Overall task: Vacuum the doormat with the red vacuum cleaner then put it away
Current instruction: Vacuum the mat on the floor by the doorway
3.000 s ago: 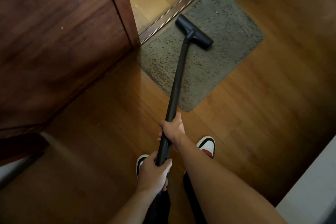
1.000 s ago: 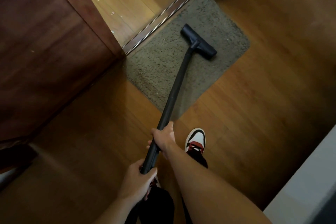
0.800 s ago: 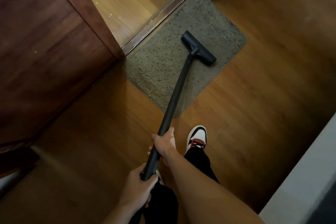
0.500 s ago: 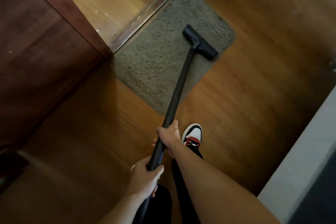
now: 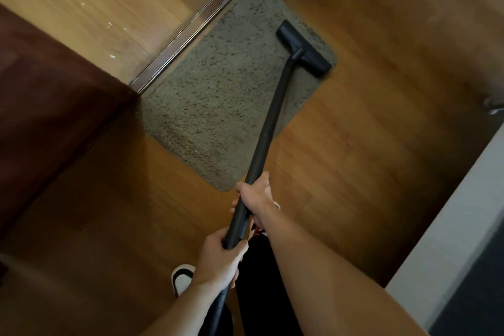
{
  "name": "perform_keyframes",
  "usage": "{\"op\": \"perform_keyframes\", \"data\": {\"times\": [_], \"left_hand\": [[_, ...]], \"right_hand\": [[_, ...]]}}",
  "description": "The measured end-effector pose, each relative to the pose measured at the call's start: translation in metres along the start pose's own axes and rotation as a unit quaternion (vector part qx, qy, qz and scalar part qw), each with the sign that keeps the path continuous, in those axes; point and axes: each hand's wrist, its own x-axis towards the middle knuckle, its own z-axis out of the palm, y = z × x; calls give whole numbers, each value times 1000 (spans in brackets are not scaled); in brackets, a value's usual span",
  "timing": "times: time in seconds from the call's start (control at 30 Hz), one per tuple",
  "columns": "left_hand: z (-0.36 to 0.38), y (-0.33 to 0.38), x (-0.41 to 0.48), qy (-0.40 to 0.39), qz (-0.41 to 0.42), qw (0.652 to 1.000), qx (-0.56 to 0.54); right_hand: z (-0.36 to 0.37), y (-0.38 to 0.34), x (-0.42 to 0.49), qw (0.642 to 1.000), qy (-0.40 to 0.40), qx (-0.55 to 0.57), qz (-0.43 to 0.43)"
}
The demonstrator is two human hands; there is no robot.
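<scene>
On the wood floor lies one grey doormat; one black nozzle rests on its far right corner. Two hands grip the one wand, fingers curled round it: right hand ahead, left hand behind, at its near end.

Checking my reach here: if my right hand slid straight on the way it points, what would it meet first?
The right hand points along the wand, down over the doormat. It would likely meet the nozzle first, by the doormat's far edge; height is hard to judge.
</scene>
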Motion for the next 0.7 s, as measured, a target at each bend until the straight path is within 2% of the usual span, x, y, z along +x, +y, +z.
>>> {"op": "perform_keyframes", "data": {"times": [0.2, 0.4, 0.7], "left_hand": [[30, 48, 20, 0, 11, 1000, -11], [58, 85, 32, 36, 49, 998, -9], [61, 87, 24, 39, 55, 998, -7]], "right_hand": [[-36, -41, 23, 1000, -9, -2, -8], [-65, -74, 42, 1000, -8, 5, -22], [-68, -71, 36, 1000, -14, 18, -18]]}}
